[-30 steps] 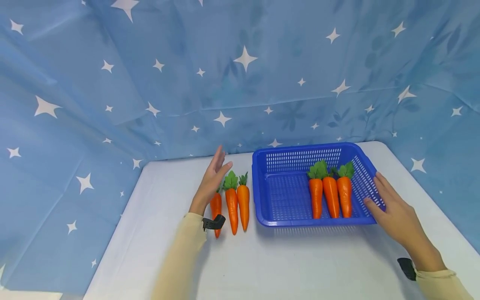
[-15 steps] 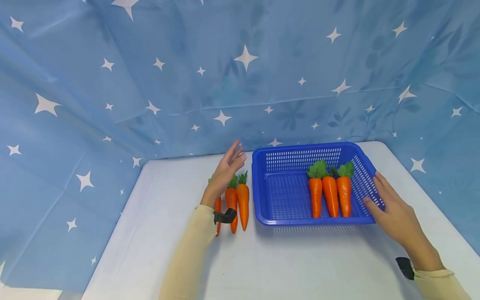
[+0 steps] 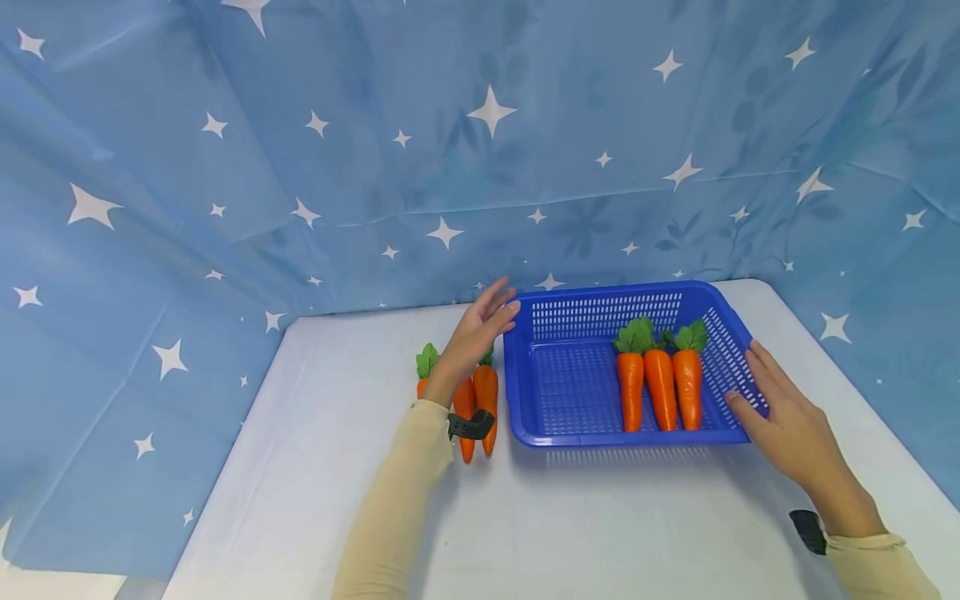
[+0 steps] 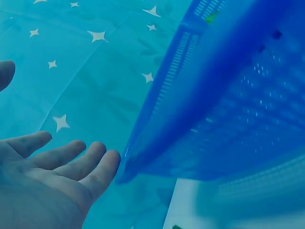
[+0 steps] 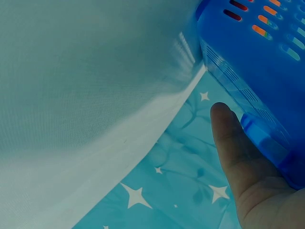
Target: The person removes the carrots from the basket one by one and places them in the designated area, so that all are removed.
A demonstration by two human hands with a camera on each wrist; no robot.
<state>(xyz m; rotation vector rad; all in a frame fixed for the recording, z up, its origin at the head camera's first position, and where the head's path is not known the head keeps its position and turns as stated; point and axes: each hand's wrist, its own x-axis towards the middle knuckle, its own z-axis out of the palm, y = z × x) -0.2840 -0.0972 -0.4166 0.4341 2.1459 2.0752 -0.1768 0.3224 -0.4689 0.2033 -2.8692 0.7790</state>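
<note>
A blue plastic basket [image 3: 573, 392] with slotted walls stands on the table, and three carrots [image 3: 660, 387] with green leafy tops lie side by side in its right part. At its far left corner is my left hand [image 3: 474, 333], fingers spread and loosely extended; in the left wrist view the fingertips [image 4: 112, 160] come close to the rim, and contact is unclear. My right hand [image 3: 787, 425] holds the right rim, thumb over it and fingers along the outer wall. Under my left forearm lie more carrots [image 3: 486, 387], partly hidden by the wrist.
The table [image 3: 600, 525] has a white cover. Right behind it hangs a blue curtain [image 3: 360, 175] with white stars, close to the basket's back edge. A black strap [image 3: 471, 425] is on the left wrist, another dark strap [image 3: 808, 532] on the right.
My left hand has moved right, from above the loose carrots to the basket's left corner. The right hand stays at the right rim, and the basket has not visibly moved.
</note>
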